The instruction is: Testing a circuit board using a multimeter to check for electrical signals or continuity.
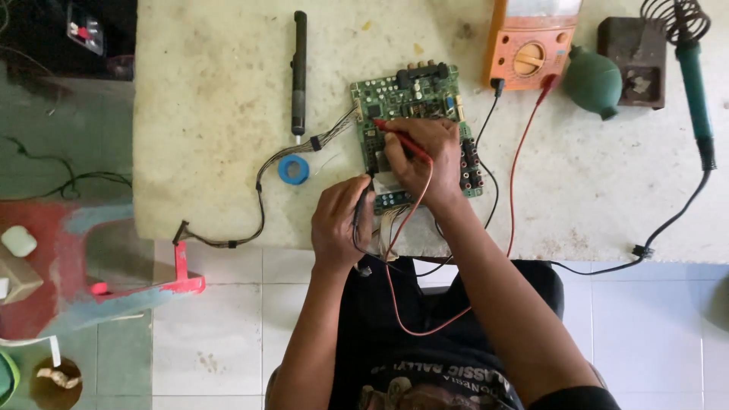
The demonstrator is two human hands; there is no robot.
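Observation:
A green circuit board (414, 95) lies on the pale stone worktop (213, 121). My right hand (425, 163) rests on the board and grips a red test probe (395, 135), its tip touching the board's left part. My left hand (340, 220) sits at the board's near left corner, closed around a black test probe (364, 199) that points at the board's lower edge. Red and black leads (516, 167) run from the probes back to an orange multimeter (531, 45) at the far edge.
A black pen-shaped tool (299, 72) and a blue tape roll (293, 169) lie left of the board, with a thin wire harness (258, 190). A green rubber bulb (592, 82), a brown stand block (634, 61) and a green-handled soldering iron (695, 83) are at the right.

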